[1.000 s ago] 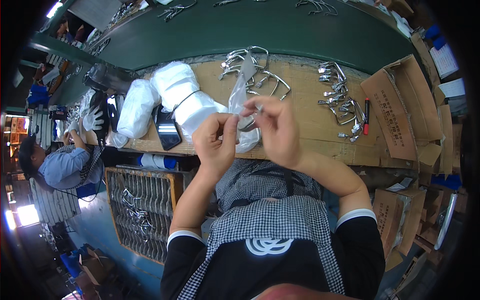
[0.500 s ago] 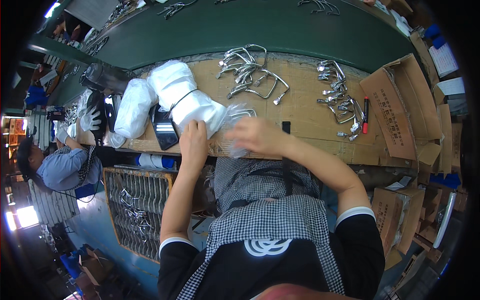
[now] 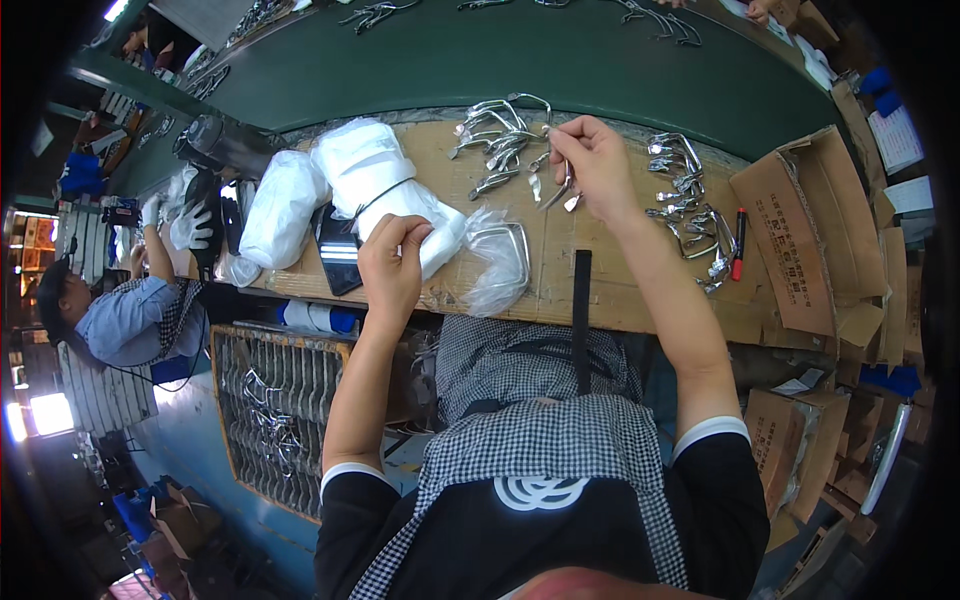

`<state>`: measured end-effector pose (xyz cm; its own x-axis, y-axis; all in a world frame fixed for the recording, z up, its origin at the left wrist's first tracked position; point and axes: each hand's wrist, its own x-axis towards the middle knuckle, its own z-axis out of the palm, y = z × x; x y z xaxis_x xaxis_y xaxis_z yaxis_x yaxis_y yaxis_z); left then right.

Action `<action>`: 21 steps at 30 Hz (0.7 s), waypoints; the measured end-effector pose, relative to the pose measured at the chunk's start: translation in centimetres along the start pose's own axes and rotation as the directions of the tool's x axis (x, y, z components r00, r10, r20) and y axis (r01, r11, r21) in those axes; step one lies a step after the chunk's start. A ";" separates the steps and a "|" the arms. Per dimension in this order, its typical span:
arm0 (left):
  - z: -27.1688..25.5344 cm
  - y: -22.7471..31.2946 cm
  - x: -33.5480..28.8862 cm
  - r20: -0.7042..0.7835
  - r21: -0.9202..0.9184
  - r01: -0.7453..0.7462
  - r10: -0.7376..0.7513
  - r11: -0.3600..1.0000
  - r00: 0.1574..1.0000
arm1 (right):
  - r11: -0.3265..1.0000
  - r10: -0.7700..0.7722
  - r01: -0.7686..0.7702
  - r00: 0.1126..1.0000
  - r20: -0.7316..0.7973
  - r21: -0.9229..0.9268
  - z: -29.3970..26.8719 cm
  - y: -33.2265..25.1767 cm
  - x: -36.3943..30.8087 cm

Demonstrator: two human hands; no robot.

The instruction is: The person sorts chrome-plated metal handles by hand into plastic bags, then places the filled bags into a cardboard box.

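My right hand (image 3: 592, 168) reaches to the far side of the cardboard-covered bench and grips a bent chrome metal tube (image 3: 556, 192) at the edge of a pile of similar tubes (image 3: 495, 132). Closed in a pinch, my left hand (image 3: 392, 262) is at the near end of a stack of white plastic bags (image 3: 362, 160) bound with a dark tie. Whatever its fingertips hold is hidden. Between my hands, near the bench's front edge, lies one bent metal tube in a clear plastic bag (image 3: 497, 262).
More bent tubes (image 3: 682, 185) lie to the right beside a red-and-black marker (image 3: 739, 245) and an open carton (image 3: 790, 235). A phone (image 3: 338, 255) and a white wrapped roll (image 3: 283, 210) are on the left. Beyond is a green conveyor (image 3: 500, 55). A co-worker (image 3: 135, 315) sits far left.
My right hand has left the bagged tube and moved away from me to the tube pile, taking hold of one. The bagged tube now lies on the bench. My left hand stays near the bags.
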<state>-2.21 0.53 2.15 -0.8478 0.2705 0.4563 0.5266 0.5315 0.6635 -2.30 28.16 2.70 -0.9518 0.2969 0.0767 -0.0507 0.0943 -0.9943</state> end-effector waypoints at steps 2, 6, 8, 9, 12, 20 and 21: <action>0.4 0.6 0.2 -0.008 -0.070 -0.018 0.018 0.997 1.000 | 0.856 0.257 -0.339 0.934 0.248 0.391 0.4 -1.8 -0.6; 0.1 3.5 0.4 0.069 -0.145 -0.074 0.084 0.987 0.994 | 0.667 0.296 -0.552 0.813 0.502 0.500 3.0 -2.9 -2.7; 0.1 4.2 0.1 0.087 -0.211 -0.092 0.112 0.973 0.990 | 0.701 0.346 -0.428 0.903 0.253 0.570 4.8 -4.4 -4.5; 0.3 4.7 -0.1 0.088 -0.211 -0.089 0.110 0.973 0.990 | 0.700 0.348 -0.431 0.902 0.254 0.569 5.7 -4.2 -5.6; 0.8 5.8 -0.4 -0.027 -0.431 0.106 -0.130 0.896 0.991 | 0.854 -0.519 0.520 0.853 0.043 -0.015 6.6 -2.8 -8.4; 0.8 3.1 -1.6 0.112 0.186 -0.296 0.279 0.937 0.954 | 0.252 -0.791 0.845 0.460 0.404 -0.471 4.7 0.6 -9.2; 0.9 1.5 -1.7 0.113 0.183 -0.299 0.282 0.936 0.953 | 0.367 -0.655 0.825 0.557 0.511 -0.429 4.6 1.1 -9.2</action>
<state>-0.03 1.60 1.82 -0.6660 0.4987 0.5547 0.7353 0.5638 0.3760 4.96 21.16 0.54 -0.6511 -0.3820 0.6558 -0.6746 0.6873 -0.2693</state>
